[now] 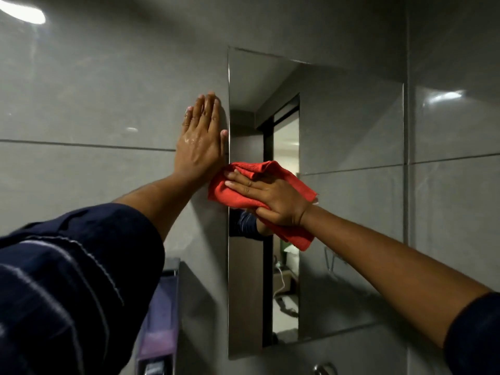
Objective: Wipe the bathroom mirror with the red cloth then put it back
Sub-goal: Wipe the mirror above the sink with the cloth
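Observation:
A frameless rectangular mirror (349, 136) hangs on the grey tiled wall. My right hand (270, 197) presses the crumpled red cloth (230, 194) flat against the mirror's left edge, about halfway up, with part of the cloth overlapping the tile. My left hand (201, 139) lies flat on the wall tile just left of the mirror, fingers together and pointing up, holding nothing. The skin of that hand looks wet. The mirror reflects a doorway and a lit room behind me.
A purple holder (159, 320) is mounted on the wall at lower left, under my left sleeve. A chrome tap top (323, 369) shows at the bottom edge below the mirror. A ceiling light (23, 10) glares at top left.

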Tool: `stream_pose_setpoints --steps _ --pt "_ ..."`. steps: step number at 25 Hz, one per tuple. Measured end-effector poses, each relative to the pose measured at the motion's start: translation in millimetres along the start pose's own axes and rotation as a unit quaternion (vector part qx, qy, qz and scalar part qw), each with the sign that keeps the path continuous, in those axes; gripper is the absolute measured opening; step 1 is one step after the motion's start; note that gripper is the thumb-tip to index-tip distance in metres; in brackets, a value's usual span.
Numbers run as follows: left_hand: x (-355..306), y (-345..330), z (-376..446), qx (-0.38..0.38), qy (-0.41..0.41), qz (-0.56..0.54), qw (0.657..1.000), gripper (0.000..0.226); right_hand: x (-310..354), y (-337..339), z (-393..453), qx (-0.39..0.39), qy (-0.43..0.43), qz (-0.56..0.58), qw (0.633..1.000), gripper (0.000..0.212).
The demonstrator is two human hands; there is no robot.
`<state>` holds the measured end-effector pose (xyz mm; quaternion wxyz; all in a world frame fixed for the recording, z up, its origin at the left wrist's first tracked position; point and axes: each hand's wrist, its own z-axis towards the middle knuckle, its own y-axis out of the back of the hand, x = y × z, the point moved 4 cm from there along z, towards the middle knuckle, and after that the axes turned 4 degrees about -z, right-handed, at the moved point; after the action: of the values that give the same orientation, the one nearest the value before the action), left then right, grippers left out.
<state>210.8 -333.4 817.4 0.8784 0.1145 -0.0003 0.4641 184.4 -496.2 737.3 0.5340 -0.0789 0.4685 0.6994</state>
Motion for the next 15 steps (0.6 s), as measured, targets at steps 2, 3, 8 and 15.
stream_pose_setpoints --steps 2,3,8,15 --pt "-8.2 -8.4 -20.2 0.021 -0.012 0.024 0.999 0.062 16.5 -12.6 -16.4 0.007 0.016 0.009 1.000 0.067" --pt "-12.6 -12.0 -31.2 0.033 -0.021 0.032 0.999 0.062 24.6 -20.3 -24.5 0.015 0.024 0.013 1.000 0.068" --pt "-29.3 -19.7 -80.1 0.071 0.011 0.041 0.997 0.063 57.2 -49.6 -54.1 0.059 0.041 0.033 0.997 0.065" --pt "-46.1 -27.3 -131.6 0.111 0.070 0.022 0.991 0.063 110.1 -83.3 -94.3 0.101 0.067 0.025 0.992 0.061"
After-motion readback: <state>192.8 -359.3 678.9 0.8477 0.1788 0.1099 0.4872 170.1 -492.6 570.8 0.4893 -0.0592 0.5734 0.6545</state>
